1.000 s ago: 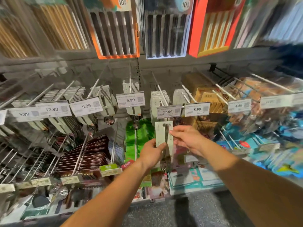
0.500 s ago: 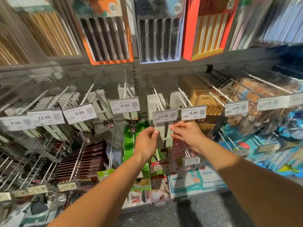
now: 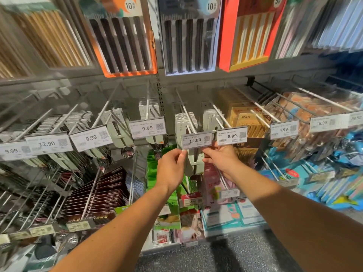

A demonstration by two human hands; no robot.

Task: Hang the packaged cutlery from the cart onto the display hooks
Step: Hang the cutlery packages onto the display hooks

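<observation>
- Left hand [image 3: 170, 169] & right hand [image 3: 222, 160] each pinch a side of the cutlery pack [image 3: 193, 161].
- Pack sits just under the 12.90 tag [image 3: 196, 140]; its top is hidden, so can't tell if it's on the hook [image 3: 185, 110].

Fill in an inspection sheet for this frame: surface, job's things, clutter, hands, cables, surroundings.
Surface: speckled grey floor below the display; no table seen.
Job's things: pale green cutlery pack held up just under the 12.90 price tag, at its hook; whether it is threaded on cannot be told. Cart not in view.
Clutter: nothing seen.
Hands: left hand and right hand each pinch one edge of the pack.
Cables: nothing seen.
Surroundings: chopstick boxes above, brown chopstick packs lower left.
</observation>
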